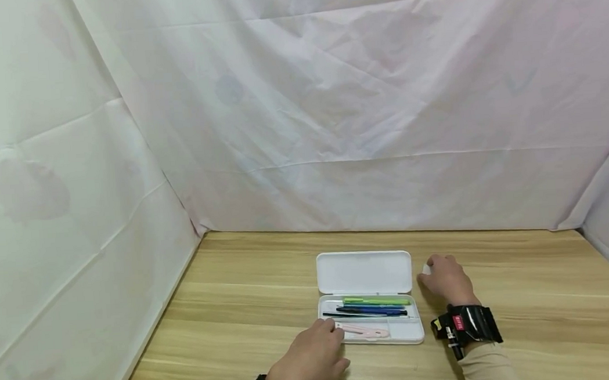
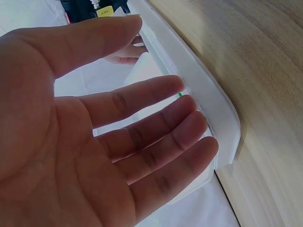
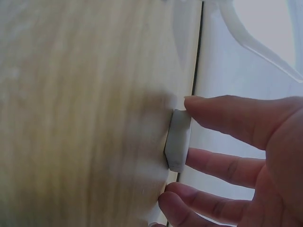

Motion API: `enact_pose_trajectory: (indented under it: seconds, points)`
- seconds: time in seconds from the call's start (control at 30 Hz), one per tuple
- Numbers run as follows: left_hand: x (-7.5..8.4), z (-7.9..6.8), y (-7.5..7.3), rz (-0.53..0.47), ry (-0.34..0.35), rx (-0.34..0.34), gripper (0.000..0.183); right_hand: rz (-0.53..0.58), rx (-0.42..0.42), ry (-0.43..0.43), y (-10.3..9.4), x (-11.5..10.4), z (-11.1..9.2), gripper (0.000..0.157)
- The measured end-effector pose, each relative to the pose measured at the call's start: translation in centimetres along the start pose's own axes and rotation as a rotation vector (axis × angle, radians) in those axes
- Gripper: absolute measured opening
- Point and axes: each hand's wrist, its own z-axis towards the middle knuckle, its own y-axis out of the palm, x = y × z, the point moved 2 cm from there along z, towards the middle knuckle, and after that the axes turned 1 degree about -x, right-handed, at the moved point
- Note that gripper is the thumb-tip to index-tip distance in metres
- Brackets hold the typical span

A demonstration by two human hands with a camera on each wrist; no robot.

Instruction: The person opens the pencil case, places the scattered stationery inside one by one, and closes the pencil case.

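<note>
Just right of the pencil case, my right hand (image 1: 449, 280) holds a small white eraser (image 3: 179, 141) between thumb and index finger, low at the tabletop. The other fingers of that hand bend toward the wood. An open white pencil case (image 1: 407, 341) lies in front of me, its lid tipped back. My left hand (image 1: 314, 355) is at the case's front left corner. In the left wrist view its fingers (image 2: 156, 177) are loosely extended along the case's white side (image 2: 213, 104), with nothing in the palm.
Inside the case lie a green pen (image 1: 376, 301), dark blue pens (image 1: 372, 311) and a pale pink tool (image 1: 364, 330) in the front compartment. The wood-grain table (image 1: 228, 311) is bordered by white cloth (image 1: 332, 124) at the back and sides.
</note>
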Motion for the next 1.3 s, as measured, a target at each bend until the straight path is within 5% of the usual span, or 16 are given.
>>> enact_pose_trajectory:
  seconds: [0.8,1.3]
  points:
    - [-0.2,-0.2,0.0,-0.011,-0.007,0.009,0.029,0.105,-0.069,0.034,-0.2,-0.6,-0.1,0.040]
    - [0.0,0.0,0.0,-0.016,0.002,0.013,0.029,0.155,-0.083,-0.008,-2.3,-1.2,-1.4,0.039]
